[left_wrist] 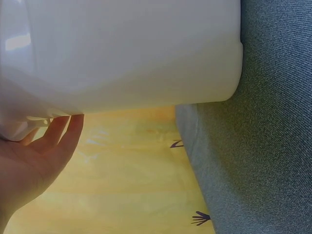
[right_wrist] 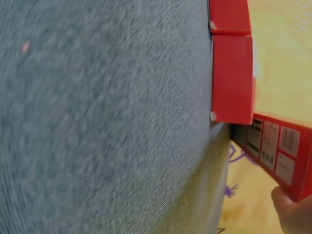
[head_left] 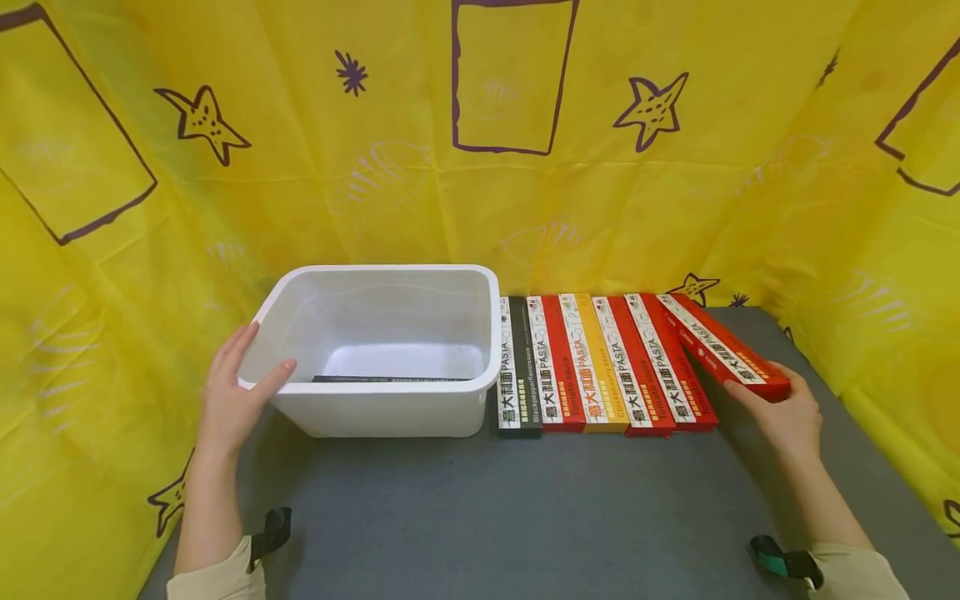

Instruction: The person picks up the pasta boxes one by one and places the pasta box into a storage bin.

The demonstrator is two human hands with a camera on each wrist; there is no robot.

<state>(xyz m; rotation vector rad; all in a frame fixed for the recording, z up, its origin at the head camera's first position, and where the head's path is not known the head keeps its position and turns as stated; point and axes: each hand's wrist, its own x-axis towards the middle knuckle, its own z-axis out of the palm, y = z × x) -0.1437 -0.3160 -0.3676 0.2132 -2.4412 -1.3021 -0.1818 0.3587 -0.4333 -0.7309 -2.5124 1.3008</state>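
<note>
My left hand (head_left: pixel 234 398) grips the left rim of a white plastic bin (head_left: pixel 390 410), thumb over the rim. In the left wrist view its fingers (left_wrist: pixel 68 136) touch the bin's outer wall. A black box (head_left: pixel 390 380) lies inside the bin, mostly hidden by the front wall. At the right, my right hand (head_left: pixel 797 417) holds a red pasta box (head_left: pixel 727 346) by its near end. That end is raised and angled out to the right, while the far end stays by the row. The right wrist view shows the thumb (right_wrist: pixel 285 207) against the box.
Beside the bin several pasta boxes lie in a row: a black one (head_left: pixel 525 375), red ones (head_left: pixel 564 375) and a yellow one (head_left: pixel 603 375). They sit on a grey cloth-covered table (head_left: pixel 510 517). A yellow patterned curtain (head_left: pixel 405 108) surrounds the table's back and sides.
</note>
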